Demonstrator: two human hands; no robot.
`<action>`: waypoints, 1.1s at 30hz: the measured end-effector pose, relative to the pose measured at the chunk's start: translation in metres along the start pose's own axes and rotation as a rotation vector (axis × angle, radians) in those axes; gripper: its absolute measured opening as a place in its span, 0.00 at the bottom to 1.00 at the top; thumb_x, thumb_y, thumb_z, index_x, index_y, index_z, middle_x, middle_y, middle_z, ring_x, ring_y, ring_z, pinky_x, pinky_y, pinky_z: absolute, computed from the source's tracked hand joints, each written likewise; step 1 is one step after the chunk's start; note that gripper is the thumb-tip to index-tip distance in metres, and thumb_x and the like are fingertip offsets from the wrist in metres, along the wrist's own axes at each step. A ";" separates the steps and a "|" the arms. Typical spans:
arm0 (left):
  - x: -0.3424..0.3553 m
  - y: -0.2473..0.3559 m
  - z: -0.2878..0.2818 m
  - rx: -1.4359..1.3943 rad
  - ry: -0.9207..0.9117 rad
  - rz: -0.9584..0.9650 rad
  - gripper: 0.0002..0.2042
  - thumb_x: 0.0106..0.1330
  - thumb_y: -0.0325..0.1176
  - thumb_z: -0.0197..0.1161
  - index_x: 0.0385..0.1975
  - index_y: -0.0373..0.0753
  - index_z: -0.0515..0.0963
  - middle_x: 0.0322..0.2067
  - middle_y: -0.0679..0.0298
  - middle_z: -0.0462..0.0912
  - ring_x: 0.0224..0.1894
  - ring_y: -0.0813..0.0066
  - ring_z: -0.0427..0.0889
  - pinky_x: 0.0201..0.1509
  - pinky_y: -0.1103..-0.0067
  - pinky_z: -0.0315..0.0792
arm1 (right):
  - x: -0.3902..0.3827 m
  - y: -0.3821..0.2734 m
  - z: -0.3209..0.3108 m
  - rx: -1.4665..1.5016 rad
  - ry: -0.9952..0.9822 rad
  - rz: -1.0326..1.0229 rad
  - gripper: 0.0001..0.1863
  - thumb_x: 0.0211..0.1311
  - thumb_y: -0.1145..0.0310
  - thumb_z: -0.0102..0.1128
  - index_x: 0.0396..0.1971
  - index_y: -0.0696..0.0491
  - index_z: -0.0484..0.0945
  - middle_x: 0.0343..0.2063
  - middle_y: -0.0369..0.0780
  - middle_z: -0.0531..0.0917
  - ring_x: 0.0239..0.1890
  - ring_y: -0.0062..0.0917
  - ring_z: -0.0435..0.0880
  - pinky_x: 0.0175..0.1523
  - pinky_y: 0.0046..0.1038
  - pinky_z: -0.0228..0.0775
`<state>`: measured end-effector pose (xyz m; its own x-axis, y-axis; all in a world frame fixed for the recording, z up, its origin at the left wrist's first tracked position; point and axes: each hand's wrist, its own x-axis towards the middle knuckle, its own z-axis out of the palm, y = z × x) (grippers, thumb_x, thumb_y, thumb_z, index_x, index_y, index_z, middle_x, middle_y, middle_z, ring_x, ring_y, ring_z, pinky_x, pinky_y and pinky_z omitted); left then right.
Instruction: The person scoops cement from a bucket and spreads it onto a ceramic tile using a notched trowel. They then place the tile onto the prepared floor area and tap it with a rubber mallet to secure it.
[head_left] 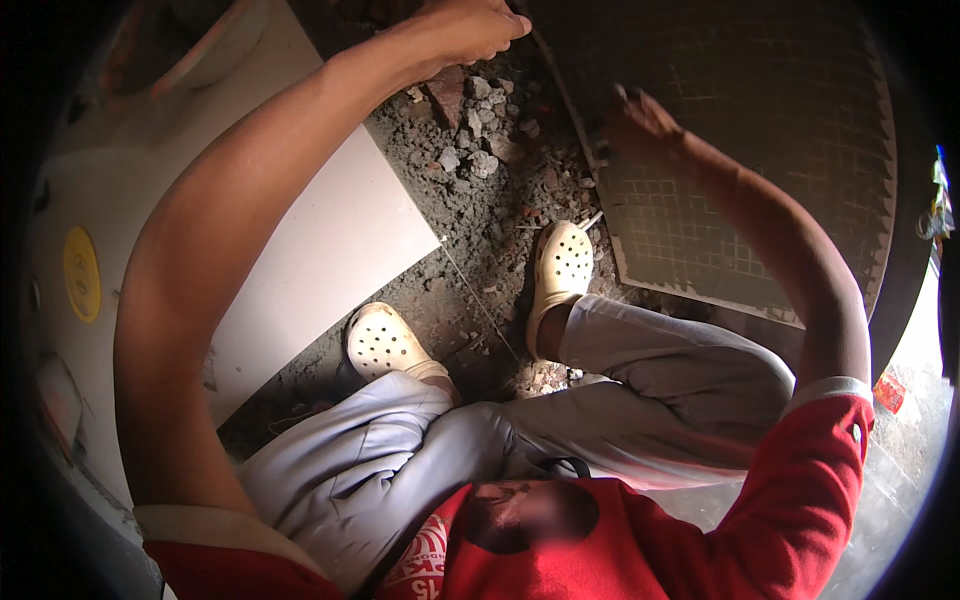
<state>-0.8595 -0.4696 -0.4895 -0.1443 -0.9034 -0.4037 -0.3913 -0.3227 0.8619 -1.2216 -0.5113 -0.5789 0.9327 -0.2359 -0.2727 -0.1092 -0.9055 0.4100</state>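
At the top centre, my left hand [478,30] has its fingers curled on the edge of a large tile [760,130], whose face carries dark mortar combed into a grid. The tile slants along the right side. My right hand [645,120] is at that tile's left part, its fingers blurred and in shadow; whether they grip anything cannot be told.
A white tile [365,200] lies on the left, with a yellow round label [82,272] nearby. Rubble and grey mortar [470,140] fill the gap between the tiles. My feet in cream clogs [565,262] stand there. A small red packet [890,392] lies far right.
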 end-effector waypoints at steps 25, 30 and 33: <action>0.029 -0.006 0.027 -0.162 -0.050 0.054 0.12 0.71 0.40 0.66 0.37 0.35 0.83 0.28 0.68 0.83 0.29 0.82 0.78 0.36 0.80 0.73 | -0.076 0.145 -0.206 -0.238 0.155 0.943 0.21 0.58 0.69 0.66 0.52 0.51 0.76 0.47 0.44 0.78 0.53 0.44 0.77 0.50 0.41 0.80; 0.026 -0.003 0.018 -0.146 -0.041 0.079 0.13 0.71 0.40 0.66 0.41 0.34 0.83 0.29 0.69 0.83 0.30 0.83 0.78 0.37 0.80 0.73 | -0.081 0.043 -0.181 0.107 -0.154 0.763 0.12 0.56 0.71 0.67 0.40 0.52 0.79 0.40 0.42 0.77 0.46 0.40 0.77 0.44 0.36 0.80; 0.022 -0.003 0.017 -0.138 -0.049 0.057 0.14 0.71 0.41 0.66 0.43 0.34 0.83 0.30 0.69 0.83 0.31 0.83 0.77 0.36 0.80 0.73 | -0.099 0.044 -0.210 0.002 0.133 0.831 0.11 0.57 0.69 0.68 0.40 0.52 0.78 0.37 0.43 0.76 0.44 0.40 0.78 0.43 0.37 0.79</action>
<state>-0.8773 -0.4836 -0.5067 -0.2083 -0.9076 -0.3645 -0.2528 -0.3101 0.9165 -1.2462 -0.4539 -0.3516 0.5816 -0.7826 0.2218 -0.7786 -0.4567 0.4303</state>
